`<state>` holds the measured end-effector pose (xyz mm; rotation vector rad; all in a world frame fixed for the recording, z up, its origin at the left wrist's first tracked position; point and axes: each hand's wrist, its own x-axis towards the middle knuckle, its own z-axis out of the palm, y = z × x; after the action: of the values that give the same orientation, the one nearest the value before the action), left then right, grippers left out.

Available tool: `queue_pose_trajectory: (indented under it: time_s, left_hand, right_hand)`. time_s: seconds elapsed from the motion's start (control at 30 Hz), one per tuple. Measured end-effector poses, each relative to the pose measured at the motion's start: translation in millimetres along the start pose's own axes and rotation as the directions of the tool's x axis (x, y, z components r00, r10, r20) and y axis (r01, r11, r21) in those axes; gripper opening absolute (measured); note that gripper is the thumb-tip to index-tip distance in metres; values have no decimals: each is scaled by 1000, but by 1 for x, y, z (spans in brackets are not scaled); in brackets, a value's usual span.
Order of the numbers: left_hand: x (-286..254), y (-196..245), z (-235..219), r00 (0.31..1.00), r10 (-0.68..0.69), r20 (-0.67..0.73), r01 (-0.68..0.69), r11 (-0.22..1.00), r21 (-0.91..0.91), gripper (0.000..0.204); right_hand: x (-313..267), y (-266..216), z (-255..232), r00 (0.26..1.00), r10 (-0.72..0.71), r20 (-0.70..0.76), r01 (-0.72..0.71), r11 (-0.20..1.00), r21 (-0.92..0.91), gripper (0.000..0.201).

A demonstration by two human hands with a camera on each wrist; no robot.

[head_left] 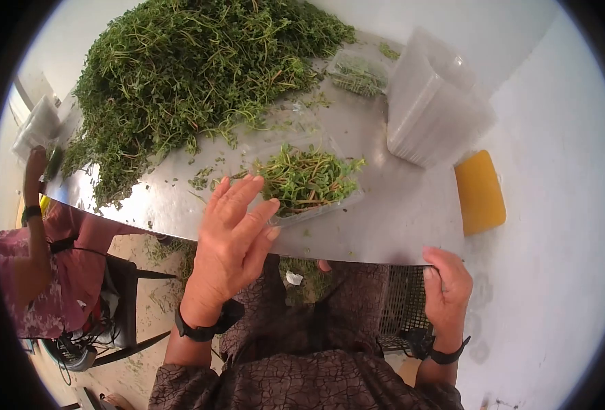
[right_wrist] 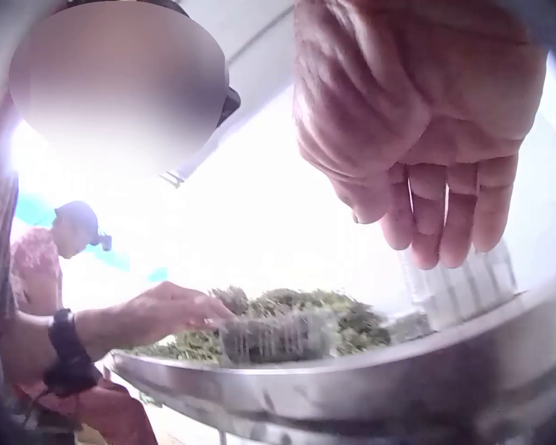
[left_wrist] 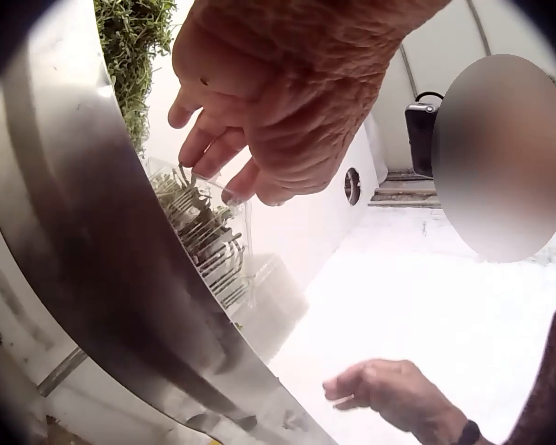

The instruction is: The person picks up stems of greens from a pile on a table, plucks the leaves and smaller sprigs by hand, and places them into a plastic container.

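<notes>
A clear plastic container [head_left: 347, 203] heaped with leafy green sprigs [head_left: 309, 176] sits near the front edge of the metal table. My left hand [head_left: 233, 232] hovers at the container's left side, fingers loosely spread and bent a little, fingertips right by the greens. In the left wrist view its fingertips overlap the tub's rim, and no sprig shows in its grasp. My right hand [head_left: 448, 290] is by the table's front right edge, holding nothing. The right wrist view shows that palm with its fingers relaxed and nearly straight.
A large pile of greens [head_left: 193, 75] covers the table's back left. Another filled container [head_left: 358, 74] lies behind, beside a tall stack of clear containers [head_left: 432, 102]. A yellow object [head_left: 480, 193] is right of the table. Another person [head_left: 39, 266] sits at far left.
</notes>
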<state>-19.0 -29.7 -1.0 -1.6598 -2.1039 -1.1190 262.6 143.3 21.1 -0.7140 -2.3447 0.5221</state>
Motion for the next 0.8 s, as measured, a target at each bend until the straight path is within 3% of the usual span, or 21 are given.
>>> queue_pose_trajectory:
  time_s: [0.13,0.23,0.6,0.73,0.8]
  left_hand:
    - [4,0,1,999,40,7,-41,999,13,29]
    - [8,2,0,998,44,32,-44,999,-7,29]
    - [16,-4,6,989,48,142,-40,997,-59,33]
    - [17,-6,5,990,51,130,-42,996,-73,33]
    - [17,-9,2,996,75,50,-68,989,-129,30]
  right_hand:
    - [43,-20,18,985,-170,-1,170,982,85,28]
    - [64,-26,40,982,-187,10,182,969,167,31]
    - [105,-44,84,933,-333,139,319,941,110,30]
    - [111,-44,94,910,-362,202,355,932,70,29]
    - [113,-42,93,906,-375,197,361,927,103,30]
